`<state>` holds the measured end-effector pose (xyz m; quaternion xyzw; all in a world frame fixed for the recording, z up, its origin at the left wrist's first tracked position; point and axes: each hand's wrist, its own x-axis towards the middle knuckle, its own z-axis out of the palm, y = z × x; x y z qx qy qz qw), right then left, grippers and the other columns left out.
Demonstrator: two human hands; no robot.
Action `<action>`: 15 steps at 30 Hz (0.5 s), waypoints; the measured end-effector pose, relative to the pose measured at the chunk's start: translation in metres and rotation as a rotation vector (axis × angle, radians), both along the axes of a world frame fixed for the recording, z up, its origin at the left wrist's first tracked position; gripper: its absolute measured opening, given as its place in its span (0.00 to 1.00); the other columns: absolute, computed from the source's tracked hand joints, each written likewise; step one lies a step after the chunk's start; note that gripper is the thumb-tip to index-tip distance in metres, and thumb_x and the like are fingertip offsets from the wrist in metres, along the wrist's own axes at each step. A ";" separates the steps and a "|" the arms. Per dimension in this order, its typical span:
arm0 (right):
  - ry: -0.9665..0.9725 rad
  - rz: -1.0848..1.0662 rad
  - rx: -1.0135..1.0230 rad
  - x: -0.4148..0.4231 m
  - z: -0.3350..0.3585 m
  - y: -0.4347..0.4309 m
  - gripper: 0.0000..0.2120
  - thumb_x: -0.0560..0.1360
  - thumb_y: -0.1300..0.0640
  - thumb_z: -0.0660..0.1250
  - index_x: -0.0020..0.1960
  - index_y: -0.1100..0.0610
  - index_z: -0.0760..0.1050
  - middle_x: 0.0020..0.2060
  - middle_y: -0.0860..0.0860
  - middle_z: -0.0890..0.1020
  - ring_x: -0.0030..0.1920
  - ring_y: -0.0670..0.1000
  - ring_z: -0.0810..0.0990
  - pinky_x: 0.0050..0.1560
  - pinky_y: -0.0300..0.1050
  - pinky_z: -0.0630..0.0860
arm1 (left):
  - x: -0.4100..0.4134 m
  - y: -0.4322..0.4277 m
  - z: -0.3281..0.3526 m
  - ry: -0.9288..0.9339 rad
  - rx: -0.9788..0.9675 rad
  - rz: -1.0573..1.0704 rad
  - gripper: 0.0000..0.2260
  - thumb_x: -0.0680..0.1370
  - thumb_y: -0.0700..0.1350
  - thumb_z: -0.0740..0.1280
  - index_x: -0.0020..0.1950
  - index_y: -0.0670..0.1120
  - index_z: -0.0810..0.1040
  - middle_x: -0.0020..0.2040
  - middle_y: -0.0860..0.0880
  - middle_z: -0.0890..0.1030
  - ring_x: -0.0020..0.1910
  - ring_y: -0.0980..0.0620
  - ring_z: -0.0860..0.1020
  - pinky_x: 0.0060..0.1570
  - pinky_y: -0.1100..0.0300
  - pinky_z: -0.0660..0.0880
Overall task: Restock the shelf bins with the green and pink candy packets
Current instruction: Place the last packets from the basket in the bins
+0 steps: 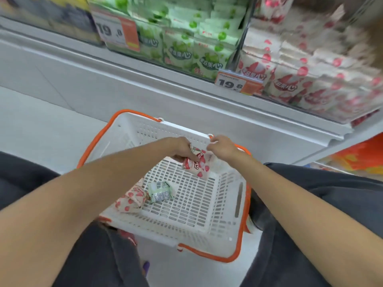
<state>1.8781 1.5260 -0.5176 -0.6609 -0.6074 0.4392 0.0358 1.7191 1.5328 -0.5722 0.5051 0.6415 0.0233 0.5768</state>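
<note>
Left hand (182,149) grip: curled round pink packet (199,165), at 1 o'clock in basket (180,127). Right hand (222,146) grip: curled beside packet; hold indeterminate.

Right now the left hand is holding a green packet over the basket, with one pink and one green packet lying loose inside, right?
Not quite. The head view shows the left hand holding a pink packet, not a green one. The rest stands: a loose pink packet and a loose green packet lie inside the basket.

Head camera looks steeply down at basket (182,128), shelf bins (242,46) beyond.
</note>
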 end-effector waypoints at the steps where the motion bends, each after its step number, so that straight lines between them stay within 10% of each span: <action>1: -0.004 0.006 0.043 0.003 0.016 0.004 0.18 0.77 0.58 0.64 0.64 0.64 0.71 0.54 0.62 0.78 0.47 0.54 0.75 0.47 0.46 0.71 | 0.002 0.002 0.022 -0.067 0.020 0.047 0.11 0.73 0.45 0.76 0.38 0.45 0.75 0.31 0.50 0.77 0.26 0.57 0.74 0.25 0.68 0.71; 4: 0.024 -0.047 0.040 0.019 0.060 0.011 0.31 0.76 0.45 0.66 0.72 0.58 0.62 0.58 0.54 0.78 0.56 0.55 0.77 0.55 0.46 0.71 | 0.002 0.002 0.079 -0.314 0.055 0.188 0.09 0.73 0.44 0.75 0.48 0.44 0.78 0.37 0.50 0.83 0.33 0.58 0.80 0.36 0.66 0.79; 7: 0.316 -0.112 -0.090 0.036 0.090 0.015 0.15 0.76 0.49 0.69 0.55 0.58 0.75 0.39 0.52 0.82 0.42 0.52 0.82 0.43 0.43 0.80 | 0.000 -0.003 0.119 -0.483 0.127 0.254 0.07 0.76 0.41 0.71 0.52 0.44 0.78 0.46 0.47 0.84 0.43 0.55 0.82 0.50 0.62 0.80; 10: 0.460 -0.132 0.091 0.043 0.115 0.021 0.06 0.76 0.56 0.69 0.47 0.59 0.78 0.38 0.54 0.81 0.37 0.49 0.78 0.33 0.35 0.76 | 0.004 -0.004 0.147 -0.572 0.169 0.304 0.09 0.81 0.49 0.64 0.50 0.44 0.77 0.44 0.47 0.83 0.40 0.54 0.82 0.45 0.63 0.81; 15: 0.723 -0.327 0.295 0.037 0.133 0.031 0.18 0.74 0.57 0.72 0.59 0.66 0.75 0.49 0.59 0.84 0.42 0.53 0.83 0.41 0.43 0.81 | 0.020 0.010 0.169 -0.428 0.496 0.436 0.19 0.83 0.53 0.59 0.40 0.44 0.78 0.32 0.51 0.81 0.33 0.55 0.79 0.31 0.65 0.78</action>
